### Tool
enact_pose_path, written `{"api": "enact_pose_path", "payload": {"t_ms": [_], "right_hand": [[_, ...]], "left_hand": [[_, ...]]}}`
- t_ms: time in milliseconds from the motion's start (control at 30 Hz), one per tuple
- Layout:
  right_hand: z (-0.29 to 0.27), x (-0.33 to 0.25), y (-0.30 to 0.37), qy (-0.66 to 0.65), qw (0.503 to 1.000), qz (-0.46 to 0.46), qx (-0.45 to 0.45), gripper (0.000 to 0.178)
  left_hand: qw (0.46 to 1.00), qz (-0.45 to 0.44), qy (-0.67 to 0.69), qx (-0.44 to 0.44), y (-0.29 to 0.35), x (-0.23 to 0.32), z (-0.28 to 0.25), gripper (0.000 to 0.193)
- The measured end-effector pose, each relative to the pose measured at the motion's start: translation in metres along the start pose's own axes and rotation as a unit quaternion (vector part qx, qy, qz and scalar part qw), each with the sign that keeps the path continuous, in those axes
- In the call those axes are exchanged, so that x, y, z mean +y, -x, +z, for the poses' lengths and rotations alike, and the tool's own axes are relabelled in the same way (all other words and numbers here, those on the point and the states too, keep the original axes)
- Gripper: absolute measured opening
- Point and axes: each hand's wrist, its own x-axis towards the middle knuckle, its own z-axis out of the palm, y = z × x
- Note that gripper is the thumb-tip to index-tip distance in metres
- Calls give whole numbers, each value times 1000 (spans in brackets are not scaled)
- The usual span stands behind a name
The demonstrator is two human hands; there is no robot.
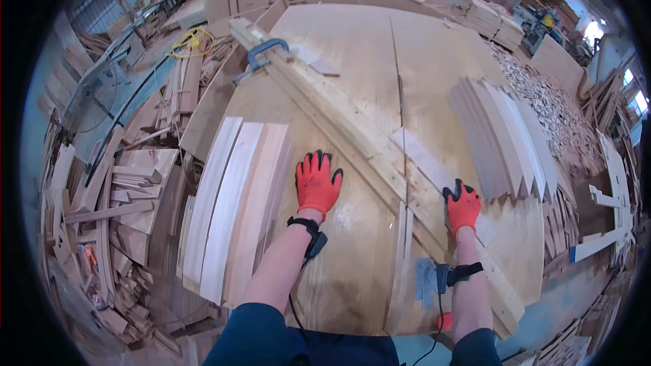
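My left hand [318, 186], in a red glove with black fingertips, is over the wooden tabletop beside a stack of boards [239, 183]. Its fingers are stretched out and slightly apart, holding nothing. My right hand [464, 207], gloved the same way, is at a pale thin board [422, 156] along the right side of a long wooden beam [352, 127]. Its thumb and fingers look apart; whether it touches the board I cannot tell. The beam crosses the tabletop [352, 251] diagonally, and a blue-grey C-clamp [266, 51] grips its far end.
Another stack of boards [505, 139], with pointed near ends, lies at the right. A short thin board [313, 59] is near the clamp. Wood offcuts [139, 190] pile up on the left, and a heap of small scraps [553, 105] lies beyond the table's right edge.
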Motion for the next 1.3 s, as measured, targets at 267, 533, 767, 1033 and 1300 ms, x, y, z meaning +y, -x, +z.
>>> {"api": "enact_pose_path", "payload": {"t_ms": [267, 533, 767, 1033, 1300], "right_hand": [[-60, 31, 82, 55, 993, -17, -100, 59], [-95, 35, 132, 84, 992, -90, 10, 38], [-94, 51, 203, 43, 986, -140, -76, 51], [-134, 116, 283, 73, 987, 17, -143, 75], [-153, 136, 298, 67, 975, 80, -197, 72]], "left_hand": [[999, 22, -14, 30, 106, 3, -32, 58], [999, 42, -3, 21, 187, 1, -61, 62], [987, 86, 127, 53, 175, 27, -82, 47], [972, 137, -72, -178, 131, 163, -48, 57], [910, 342, 151, -177, 157, 193, -95, 47]]}}
